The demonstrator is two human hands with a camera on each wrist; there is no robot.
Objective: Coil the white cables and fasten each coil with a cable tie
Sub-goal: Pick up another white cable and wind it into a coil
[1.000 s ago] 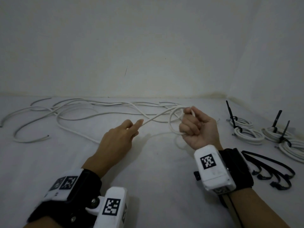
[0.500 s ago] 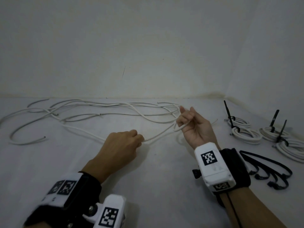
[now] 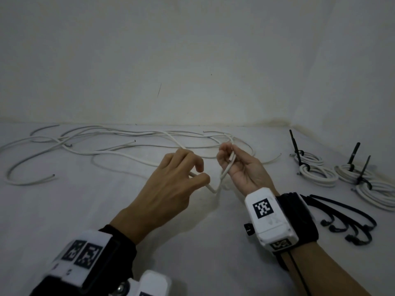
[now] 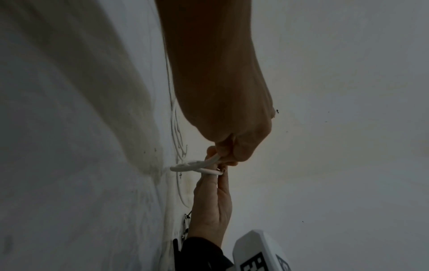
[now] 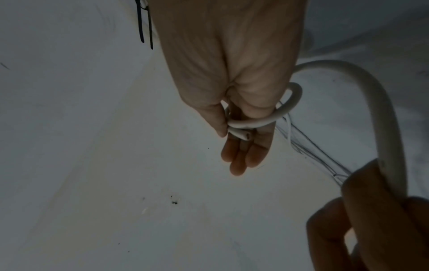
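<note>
Lying loose across the far tabletop, the cables trail rightward. One cable is pinched in the left hand; its cut end and first loop are held by the right hand alongside. Tied coils and spare ties lie farther right, clear.

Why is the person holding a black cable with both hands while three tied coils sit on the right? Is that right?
Not quite: the cable is white, not black, as the head view shows. The left hand and right hand both hold it, and three tied coils do sit on the right.
</note>
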